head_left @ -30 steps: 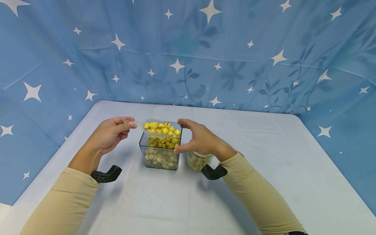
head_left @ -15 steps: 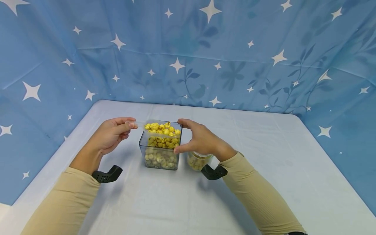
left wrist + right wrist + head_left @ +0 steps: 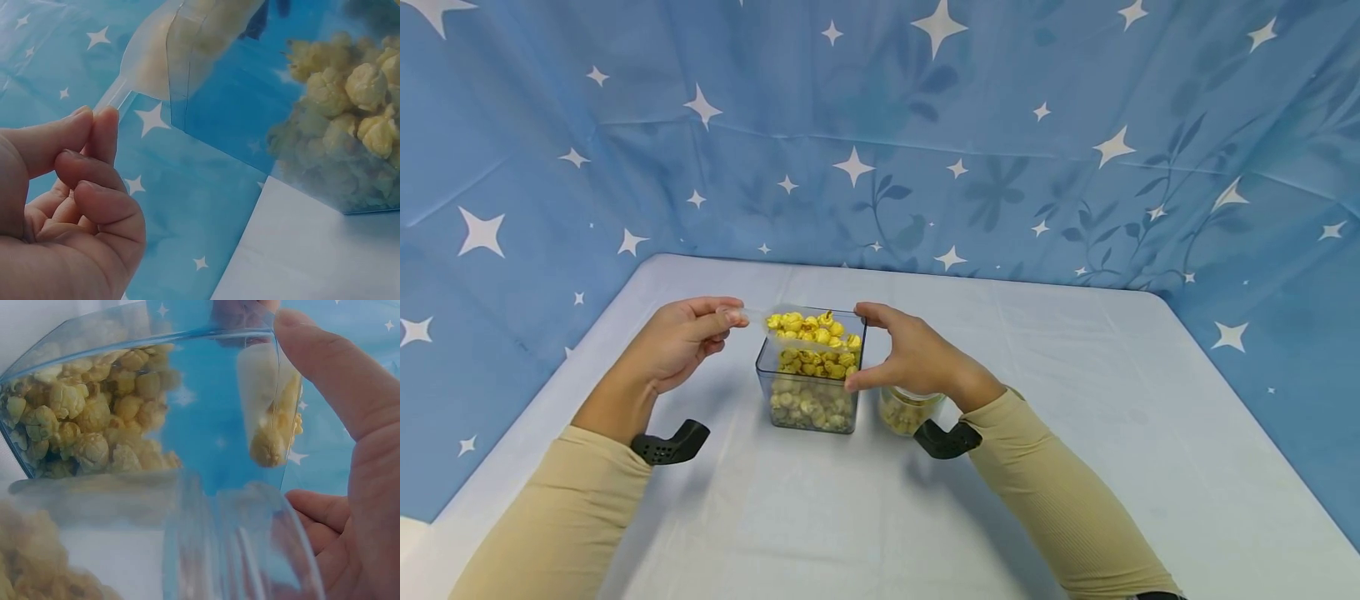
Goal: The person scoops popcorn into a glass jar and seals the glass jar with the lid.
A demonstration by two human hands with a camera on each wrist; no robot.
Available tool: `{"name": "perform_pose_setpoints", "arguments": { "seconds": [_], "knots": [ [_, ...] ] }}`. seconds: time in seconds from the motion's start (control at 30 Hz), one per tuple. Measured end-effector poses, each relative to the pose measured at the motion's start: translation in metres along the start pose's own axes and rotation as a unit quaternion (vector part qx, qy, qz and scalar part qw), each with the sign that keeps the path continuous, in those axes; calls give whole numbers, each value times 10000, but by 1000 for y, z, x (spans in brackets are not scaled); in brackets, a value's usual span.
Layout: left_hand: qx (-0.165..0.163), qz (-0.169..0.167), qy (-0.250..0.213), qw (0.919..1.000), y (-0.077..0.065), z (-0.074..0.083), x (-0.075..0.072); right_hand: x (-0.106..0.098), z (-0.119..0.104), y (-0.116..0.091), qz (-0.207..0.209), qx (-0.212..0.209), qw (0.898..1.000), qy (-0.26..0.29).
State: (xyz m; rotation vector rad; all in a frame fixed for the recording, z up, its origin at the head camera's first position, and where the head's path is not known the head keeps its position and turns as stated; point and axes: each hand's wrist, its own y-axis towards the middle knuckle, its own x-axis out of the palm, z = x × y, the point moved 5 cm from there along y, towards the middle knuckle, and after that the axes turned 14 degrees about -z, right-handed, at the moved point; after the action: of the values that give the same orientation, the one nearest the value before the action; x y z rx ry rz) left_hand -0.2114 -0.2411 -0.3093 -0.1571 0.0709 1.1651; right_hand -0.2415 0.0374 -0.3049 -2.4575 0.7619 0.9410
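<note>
My left hand [image 3: 681,342] pinches the handle of a translucent scoop [image 3: 147,56] between thumb and index finger, the other fingers curled in. Yellow popcorn [image 3: 822,335] fills the scoop, which lies level over the mouth of a clear square container [image 3: 763,380]. More popcorn lies in the container, heaped to one side in the right wrist view. My right hand [image 3: 917,354] holds the container by its right side, thumb at the near corner and fingers at the far one. The scoop's bowl shows through the container's wall in both wrist views.
Right of the container, partly under my right hand, stands a clear round jar [image 3: 910,410] with popcorn inside. A white cloth covers the table [image 3: 820,517]. Behind it hangs a blue curtain [image 3: 895,208] with white stars.
My left hand and the scoop shift slightly right, then back left. My right hand, the container and the jar stay where they were.
</note>
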Motion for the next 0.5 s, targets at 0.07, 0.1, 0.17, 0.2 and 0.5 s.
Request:
{"name": "perform_pose_setpoints", "arguments": {
  "seconds": [0.07, 0.1, 0.17, 0.2, 0.5],
  "knots": [
    [18, -28, -20, 10000, 0, 1, 1, 0, 0, 0, 7, -5, 10000, -12],
    [19, -39, -31, 10000, 1, 1, 1, 0, 0, 0, 12, -9, 10000, -19],
    [7, -55, -50, 10000, 1, 0, 2, 0, 0, 0, 16, -14, 10000, -22],
    [5, -67, -46, 10000, 1, 0, 3, 0, 0, 0, 14, -18, 10000, -19],
    [37, -138, 10, 9999, 2, -1, 8, 0, 1, 0, 15, 23, 10000, 17]
  ]
}}
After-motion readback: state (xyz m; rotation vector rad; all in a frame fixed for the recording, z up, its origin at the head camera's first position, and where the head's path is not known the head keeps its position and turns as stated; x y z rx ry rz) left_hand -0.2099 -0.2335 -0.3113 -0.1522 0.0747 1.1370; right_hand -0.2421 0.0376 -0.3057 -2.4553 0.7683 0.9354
